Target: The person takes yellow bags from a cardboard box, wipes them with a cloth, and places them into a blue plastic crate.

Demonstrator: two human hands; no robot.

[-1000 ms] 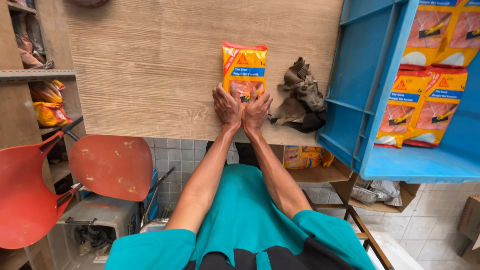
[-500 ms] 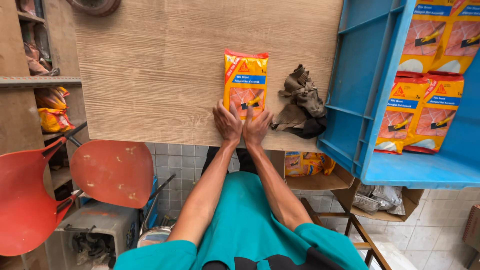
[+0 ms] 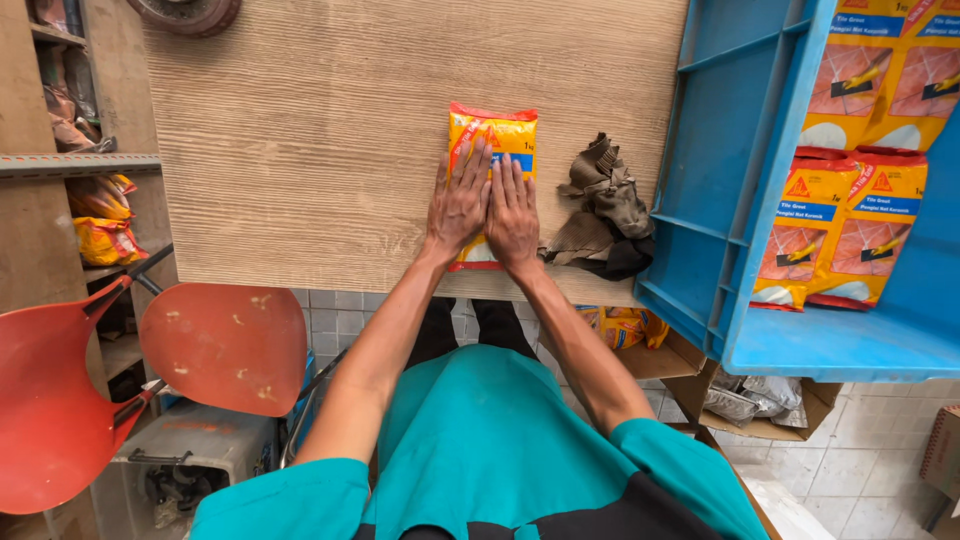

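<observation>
1. Here, a yellow-orange packet point(image 3: 490, 150) is laid flat on the wooden table point(image 3: 300, 150), close to the near edge and somewhat toward the right-hand side.
2. The packet's long axis is run from near edge to far edge, straight away from the body; its near end is almost at the table's near edge.
3. Both hands are pressed flat on the packet's near half: left hand point(image 3: 458, 203) on its left part, right hand point(image 3: 513, 213) on its right part, thumbs side by side and touching.
4. Fingers are extended and held loosely together, palms down; nothing is clamped or pinched. Fingertips are pointed toward the far edge, so the uncovered far half of the packet lies just ahead of them.
5. Neither hand is nearer; the packet is covered about equally by both.
6. A crumpled brown rag point(image 3: 605, 210) is seen just beside the packet's right side, near the right hand; whether it touches the packet cannot be told.
7. A blue crate point(image 3: 720, 180) is stood at the table's right edge, beyond the rag, with more packets point(image 3: 850, 220) of the same kind inside.
8. Open room: bare tabletop is left toward the left edge and far edge; the right side is crowded.
9. Red chairs point(image 3: 225, 345) are seen below the near left corner, off the table.
</observation>
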